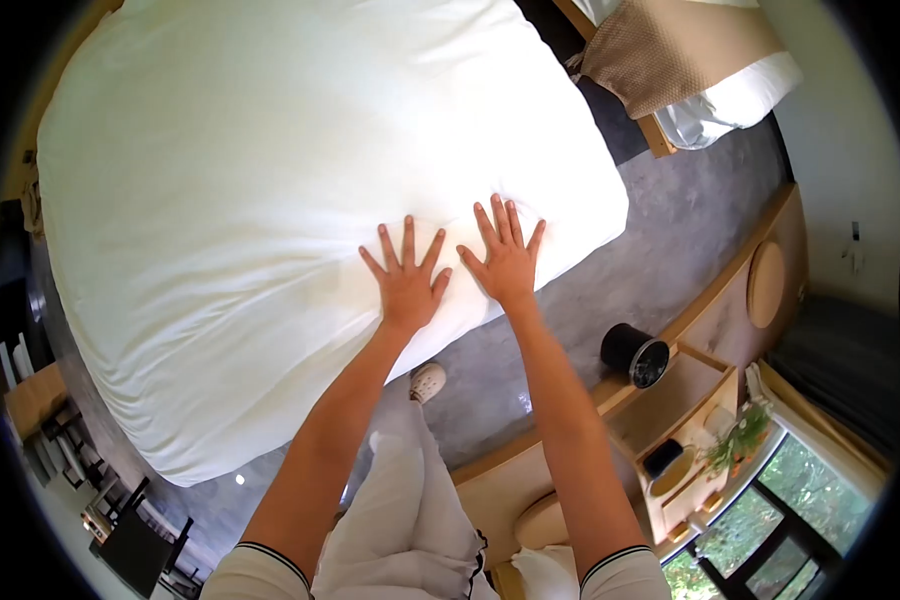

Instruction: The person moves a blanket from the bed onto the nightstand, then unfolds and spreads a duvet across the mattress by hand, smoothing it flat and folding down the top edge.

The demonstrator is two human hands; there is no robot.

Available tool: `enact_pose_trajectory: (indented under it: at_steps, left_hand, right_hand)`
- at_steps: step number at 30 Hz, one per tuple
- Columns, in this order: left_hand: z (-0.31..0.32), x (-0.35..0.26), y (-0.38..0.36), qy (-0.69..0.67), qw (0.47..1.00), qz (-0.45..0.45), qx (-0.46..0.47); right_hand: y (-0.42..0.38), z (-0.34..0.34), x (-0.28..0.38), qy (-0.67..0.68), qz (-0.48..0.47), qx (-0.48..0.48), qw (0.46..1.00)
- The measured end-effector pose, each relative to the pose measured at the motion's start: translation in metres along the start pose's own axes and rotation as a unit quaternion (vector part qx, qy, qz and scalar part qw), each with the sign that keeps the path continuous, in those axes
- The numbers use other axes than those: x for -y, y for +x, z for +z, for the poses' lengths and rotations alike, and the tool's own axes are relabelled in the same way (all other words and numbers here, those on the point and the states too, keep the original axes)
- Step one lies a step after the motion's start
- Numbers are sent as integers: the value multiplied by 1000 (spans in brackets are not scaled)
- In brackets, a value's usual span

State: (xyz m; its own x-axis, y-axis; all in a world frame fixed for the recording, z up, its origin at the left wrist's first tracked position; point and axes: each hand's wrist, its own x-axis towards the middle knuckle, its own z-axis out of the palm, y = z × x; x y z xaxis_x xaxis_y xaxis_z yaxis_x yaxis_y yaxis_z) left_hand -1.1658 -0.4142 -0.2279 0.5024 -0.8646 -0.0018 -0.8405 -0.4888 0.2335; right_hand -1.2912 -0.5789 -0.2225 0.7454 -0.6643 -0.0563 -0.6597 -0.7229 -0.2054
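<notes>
A white sheet covers a large bed that fills the upper left of the head view. My left hand lies on it near the bed's edge, fingers spread, with nothing held. To its right, my right hand also rests flat on the sheet with fingers apart. Creases run through the cloth leftward from my left hand toward the lower left corner. Around the upper part and the right corner the sheet looks smoother.
Another bed with a tan quilted cover stands at the upper right. A black bin is on the grey floor by a wooden unit. A black chair stands lower left. My shoe is beside the bed.
</notes>
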Motion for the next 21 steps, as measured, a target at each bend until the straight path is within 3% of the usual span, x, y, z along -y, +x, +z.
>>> enact_pose_trajectory:
  at_steps: [9,13,15,16,21]
  left_hand:
    - [37,-126,146,0,1000,19,7]
    - [32,-158,181,-11,1000,19,22]
    - [45,-181,206,-15,1000,13,21]
    - [48,-193,211,-20,1000,11,19]
    - [51,-230,224,-28,998,-52,11]
  right_hand:
    - [113,-41,-191,-18,27,-6,999]
    - [147,-60,-226,26,109,78,991]
    - [159,-55,-244,139,42,77,986]
    - [159,-53,-249,133,12,37,990]
    - [155,-47,-253,223,8,35,974]
